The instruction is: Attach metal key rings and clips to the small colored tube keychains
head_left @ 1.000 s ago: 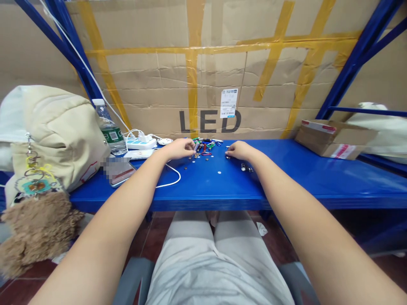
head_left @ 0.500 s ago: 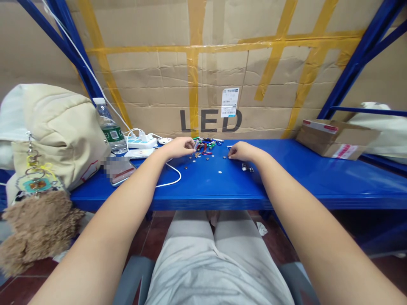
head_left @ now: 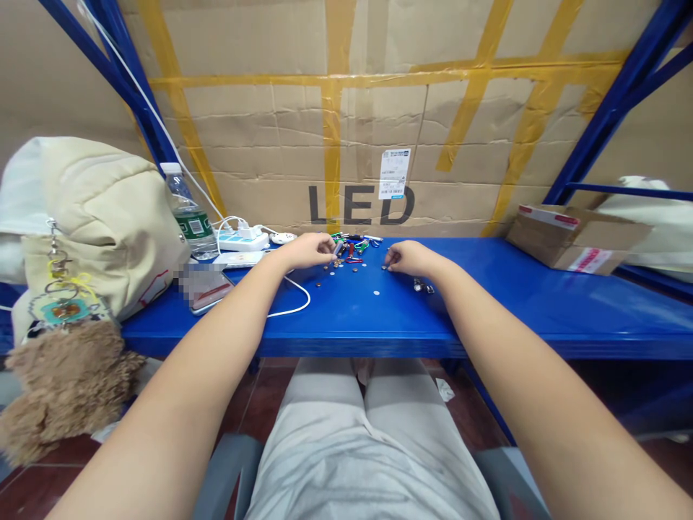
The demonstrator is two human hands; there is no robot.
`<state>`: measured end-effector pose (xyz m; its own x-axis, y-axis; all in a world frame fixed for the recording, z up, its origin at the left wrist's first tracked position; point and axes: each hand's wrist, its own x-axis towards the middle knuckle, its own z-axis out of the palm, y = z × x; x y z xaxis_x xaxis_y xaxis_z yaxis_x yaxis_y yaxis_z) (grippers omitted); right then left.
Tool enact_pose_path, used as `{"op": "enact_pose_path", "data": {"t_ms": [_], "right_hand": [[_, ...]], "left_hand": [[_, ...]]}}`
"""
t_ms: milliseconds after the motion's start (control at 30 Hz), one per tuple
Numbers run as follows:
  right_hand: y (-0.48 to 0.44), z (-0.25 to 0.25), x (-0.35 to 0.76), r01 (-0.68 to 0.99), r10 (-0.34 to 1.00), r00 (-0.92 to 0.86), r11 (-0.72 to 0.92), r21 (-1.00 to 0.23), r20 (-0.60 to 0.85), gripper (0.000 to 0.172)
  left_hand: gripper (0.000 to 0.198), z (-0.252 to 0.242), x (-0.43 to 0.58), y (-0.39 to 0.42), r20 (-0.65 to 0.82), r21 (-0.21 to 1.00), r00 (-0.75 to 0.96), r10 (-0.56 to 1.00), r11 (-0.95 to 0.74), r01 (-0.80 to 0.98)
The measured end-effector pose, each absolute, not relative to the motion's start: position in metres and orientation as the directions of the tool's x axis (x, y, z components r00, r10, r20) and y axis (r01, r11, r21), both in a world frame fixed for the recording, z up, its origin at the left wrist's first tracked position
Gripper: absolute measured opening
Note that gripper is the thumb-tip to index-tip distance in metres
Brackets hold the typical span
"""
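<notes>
My left hand (head_left: pixel 311 251) is closed in a pinch around a small greyish-purple cylinder (head_left: pixel 338 248), held just above the blue tabletop. Beside it lies a pile of small metal clips and tubes in red, green, blue and black, including a red clip (head_left: pixel 354 260). My right hand (head_left: pixel 410 258) has its fingertips pinched at a small round disc (head_left: pixel 384 268), which looks like a button cell. Several similar small discs are scattered between the hands, among them a pale disc (head_left: pixel 376 293). A small cluster of shiny metal pieces (head_left: pixel 422 286) sits below my right wrist.
Left on the blue table (head_left: pixel 346 321) stand a beige bag (head_left: pixel 102 209), a water bottle (head_left: pixel 192 220), a white power strip (head_left: pixel 238 242) and a phone (head_left: pixel 214 296). A white cable (head_left: pixel 295 312) curves near my left forearm. A cardboard box (head_left: pixel 574 235) is at the right.
My right fingertips have shifted slightly left and now meet the small disc they were beside. The left hand keeps its cylinder. The view has shifted slightly.
</notes>
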<state>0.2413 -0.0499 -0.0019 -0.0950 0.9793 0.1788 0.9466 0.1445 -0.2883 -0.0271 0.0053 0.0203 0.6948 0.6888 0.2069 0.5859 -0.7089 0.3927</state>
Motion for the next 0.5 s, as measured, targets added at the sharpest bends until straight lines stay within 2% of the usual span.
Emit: {"op": "enact_pose_path", "data": {"t_ms": [267, 400, 500], "right_hand": [[-0.0535, -0.0022, 0.2366, 0.920, 0.978, -0.124, 0.177, -0.350, 0.168, 0.019], [-0.0583, 0.0025, 0.2379, 0.903, 0.979, -0.164, 0.198, -0.382, 0.120, 0.014], [-0.0586, 0.0047, 0.2402, 0.913, 0.981, -0.127, 0.174, -0.368, 0.149, 0.009]], "left_hand": [[0.021, 0.0228, -0.0256, 0.0002, 0.206, 0.366, 0.696, 0.688, -0.714, 0.597], [0.023, 0.0224, -0.0259, 0.0011, 0.198, 0.374, 0.705, 0.681, -0.717, 0.588], [0.024, 0.0221, -0.0262, 0.0020, 0.202, 0.365, 0.710, 0.675, -0.725, 0.585]]}}
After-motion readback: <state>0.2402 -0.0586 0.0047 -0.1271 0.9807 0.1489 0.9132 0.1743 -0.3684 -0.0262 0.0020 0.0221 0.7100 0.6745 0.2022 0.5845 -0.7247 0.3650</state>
